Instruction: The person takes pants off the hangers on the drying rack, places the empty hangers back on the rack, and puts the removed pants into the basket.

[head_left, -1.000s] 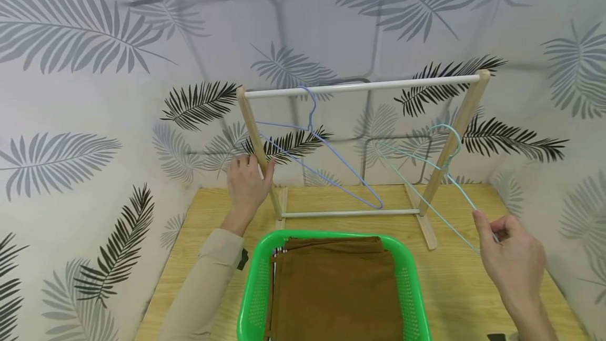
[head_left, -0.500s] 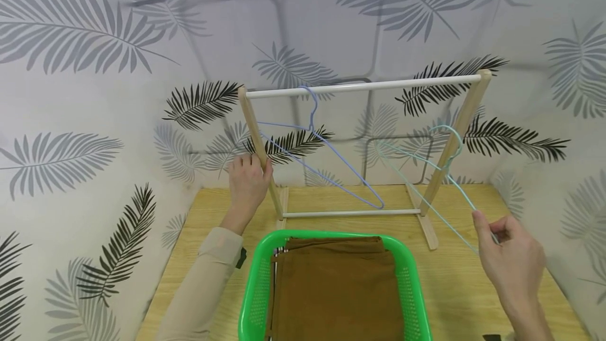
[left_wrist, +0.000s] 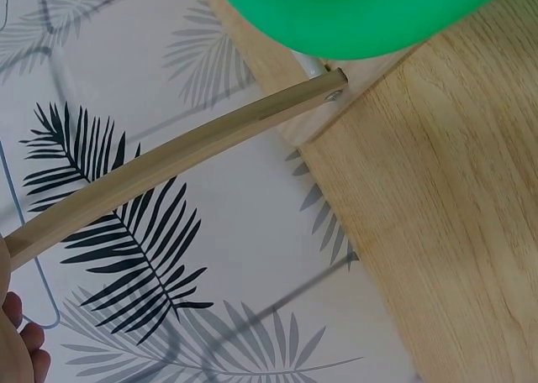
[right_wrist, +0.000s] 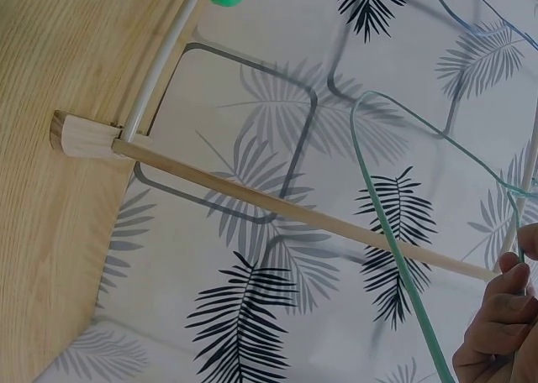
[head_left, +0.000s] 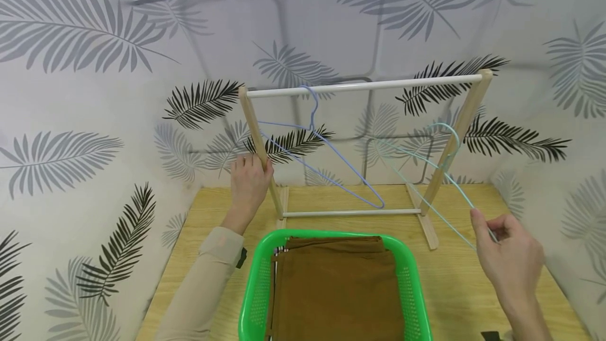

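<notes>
My left hand (head_left: pixel 249 183) grips the left wooden post of a small clothes rack (head_left: pixel 364 87). In the left wrist view, only part of that hand shows at the lower left, beside the post (left_wrist: pixel 176 156). On the rack's white top rail hangs a blue clothes hanger (head_left: pixel 347 164), close to the left post. My right hand (head_left: pixel 511 257) pinches a mint-green clothes hanger (head_left: pixel 458 186) by one end, in front of the right post. Its hook stands below the rail and apart from it. The right wrist view shows the curled fingers (right_wrist: pixel 500 316) on the green hanger (right_wrist: pixel 395 249).
A green plastic basket (head_left: pixel 412 272) with folded brown cloth (head_left: pixel 338 288) in it stands in front of the rack. The wooden tabletop (head_left: pixel 468 278) ends at leaf-patterned walls (head_left: pixel 303 9) at the back and sides.
The green hanger and my right hand have shifted very slightly left. My left thumb has closed in against the post since a second ago. Rack, basket and blue hanger look the same.
</notes>
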### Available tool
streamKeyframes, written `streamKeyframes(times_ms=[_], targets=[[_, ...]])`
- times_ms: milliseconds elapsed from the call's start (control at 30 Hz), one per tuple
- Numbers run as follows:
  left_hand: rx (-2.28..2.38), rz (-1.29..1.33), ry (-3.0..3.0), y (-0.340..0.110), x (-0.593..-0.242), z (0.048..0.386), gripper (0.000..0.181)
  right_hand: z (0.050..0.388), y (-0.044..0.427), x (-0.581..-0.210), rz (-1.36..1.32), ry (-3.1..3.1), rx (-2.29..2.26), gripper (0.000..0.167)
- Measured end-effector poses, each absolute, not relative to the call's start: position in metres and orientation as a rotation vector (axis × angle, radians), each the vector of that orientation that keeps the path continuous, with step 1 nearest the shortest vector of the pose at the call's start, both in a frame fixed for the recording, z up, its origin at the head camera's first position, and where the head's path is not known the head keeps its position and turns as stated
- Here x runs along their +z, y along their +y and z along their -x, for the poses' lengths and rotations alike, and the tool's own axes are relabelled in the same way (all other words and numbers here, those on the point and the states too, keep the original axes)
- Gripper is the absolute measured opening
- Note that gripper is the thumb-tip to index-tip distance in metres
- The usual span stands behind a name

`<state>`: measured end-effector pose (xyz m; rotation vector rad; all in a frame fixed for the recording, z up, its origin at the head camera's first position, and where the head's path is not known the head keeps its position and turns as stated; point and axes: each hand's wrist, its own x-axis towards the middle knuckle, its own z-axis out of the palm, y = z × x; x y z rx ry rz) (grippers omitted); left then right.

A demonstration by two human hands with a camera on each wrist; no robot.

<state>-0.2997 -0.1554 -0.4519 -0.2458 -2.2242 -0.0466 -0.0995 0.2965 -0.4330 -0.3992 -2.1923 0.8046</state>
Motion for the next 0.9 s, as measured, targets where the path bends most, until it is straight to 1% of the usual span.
streamKeyframes(times_ms=[533,900], targets=[[-0.064,0.245,-2.208,-0.155,-0.453,0.300,0.033,0.108,0.291,-0.416,0.274,-2.135,0.763,0.034],[-0.069,0.242,-2.230,-0.154,-0.453,0.299,0.035,0.117,0.294,-0.403,0.166,-2.085,0.726,0.033]])
